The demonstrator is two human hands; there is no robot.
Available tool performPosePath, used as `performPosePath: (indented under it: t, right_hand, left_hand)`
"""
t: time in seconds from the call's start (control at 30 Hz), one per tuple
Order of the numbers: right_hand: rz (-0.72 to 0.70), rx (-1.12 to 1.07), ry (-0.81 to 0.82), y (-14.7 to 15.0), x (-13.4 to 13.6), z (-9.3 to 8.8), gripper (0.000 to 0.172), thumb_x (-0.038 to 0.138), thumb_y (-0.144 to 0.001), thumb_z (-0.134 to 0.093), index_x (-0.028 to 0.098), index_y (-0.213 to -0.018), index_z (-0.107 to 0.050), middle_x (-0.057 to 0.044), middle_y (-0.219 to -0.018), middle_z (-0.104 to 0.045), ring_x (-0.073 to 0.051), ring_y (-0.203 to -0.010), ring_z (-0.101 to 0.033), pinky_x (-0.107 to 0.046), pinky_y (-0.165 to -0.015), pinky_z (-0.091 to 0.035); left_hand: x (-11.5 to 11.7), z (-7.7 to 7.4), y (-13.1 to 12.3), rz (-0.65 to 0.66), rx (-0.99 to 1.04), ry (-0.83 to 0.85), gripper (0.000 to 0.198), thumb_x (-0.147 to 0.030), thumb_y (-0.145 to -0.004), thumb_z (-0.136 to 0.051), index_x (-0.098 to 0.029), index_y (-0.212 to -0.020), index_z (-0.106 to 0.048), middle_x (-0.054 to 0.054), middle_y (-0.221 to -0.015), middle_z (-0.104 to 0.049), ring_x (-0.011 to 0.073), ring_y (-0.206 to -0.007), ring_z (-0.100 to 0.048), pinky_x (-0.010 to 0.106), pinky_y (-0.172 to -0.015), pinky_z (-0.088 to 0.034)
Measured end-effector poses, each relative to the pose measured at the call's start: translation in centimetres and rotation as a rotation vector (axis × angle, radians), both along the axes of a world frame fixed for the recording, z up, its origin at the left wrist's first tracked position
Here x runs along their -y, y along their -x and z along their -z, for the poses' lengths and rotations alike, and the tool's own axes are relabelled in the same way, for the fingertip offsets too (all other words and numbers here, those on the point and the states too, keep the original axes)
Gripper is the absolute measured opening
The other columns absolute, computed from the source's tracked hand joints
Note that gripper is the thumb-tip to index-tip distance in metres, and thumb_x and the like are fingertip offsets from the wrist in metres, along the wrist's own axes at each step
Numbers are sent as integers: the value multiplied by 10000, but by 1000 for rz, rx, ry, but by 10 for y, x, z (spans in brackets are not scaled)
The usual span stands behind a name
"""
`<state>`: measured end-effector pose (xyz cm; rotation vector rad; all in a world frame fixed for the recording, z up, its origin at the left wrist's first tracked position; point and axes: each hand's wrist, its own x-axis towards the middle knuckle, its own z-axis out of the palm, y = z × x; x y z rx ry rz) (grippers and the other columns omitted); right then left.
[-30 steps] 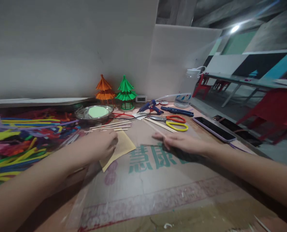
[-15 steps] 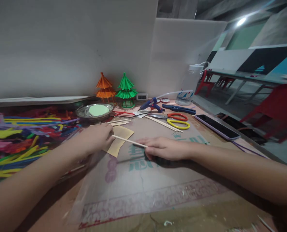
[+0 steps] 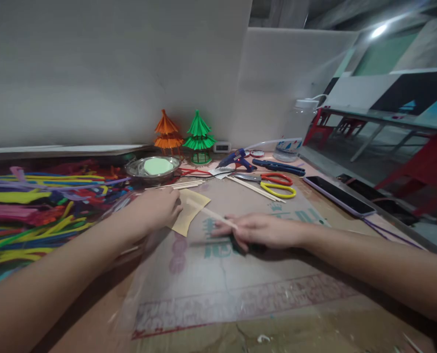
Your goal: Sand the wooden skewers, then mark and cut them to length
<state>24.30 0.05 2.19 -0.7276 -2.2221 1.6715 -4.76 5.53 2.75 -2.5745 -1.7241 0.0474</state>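
Observation:
A thin wooden stick [image 3: 218, 216], smeared by motion, slants up and left from my right hand [image 3: 260, 230], which grips its near end between thumb and fingers. The stick's far end lies over a yellowish piece of sandpaper [image 3: 189, 215]. At the paper's left edge is my left hand [image 3: 161, 208], its fingers curled closed and pressed on the sheet; part of the paper is hidden beneath it. Behind this hand lie several loose wooden sticks [image 3: 185, 185].
Coloured pipe cleaners [image 3: 38, 211] crowd the left side. Along the back stand a metal dish [image 3: 130, 170], an orange tree [image 3: 167, 130], a green tree [image 3: 199, 132], a glue gun [image 3: 235, 158] and a bottle [image 3: 295, 130]. Scissors [image 3: 277, 185] and a phone [image 3: 339, 196] lie to the right.
The stick has come away from my left hand's fingers, and my right hand has shifted slightly with it. The whole view has swung a little left, so things appear further right.

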Motion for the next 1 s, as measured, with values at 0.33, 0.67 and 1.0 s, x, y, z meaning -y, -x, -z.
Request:
performPosePath:
  t: [0.33,0.67,1.0]
  right_hand:
    - [316,-306,103,-23,-5,-2,487,624,-966,-599,168,-797,-618,-124,-984,-764,-227,-926,-729,-389,-873,-537]
    - [582,-189,-289,-11,-23,9,631,789,-892,-541,195,-702,-637,15,-609,-454,-147,-603,-415,-301,-583,-307]
    - [559,-190,-81,-13,-33,31,552,739,-891,-574,195,-802,-610,75,-535,-368,-143,-519,-493,-286,-556,-407]
  left_hand:
    - [24,14,-26,273,40,-29,334,-390,-995,-510,-181,-1173,-701,146,-1238,-723,313,-1183,-662,445,-1033,-502]
    - [57,31,-53,508,388,100,381,-385,-1036,-460,-198,-1317,-638,132,-1474,-603,294,-1361,-550,501,-1135,-462]
    - [43,-34,-13,273,170,118,288,-423,-965,-563,-231,-1081,-744,79,-1127,-753,272,-1059,-692,395,-950,-518]
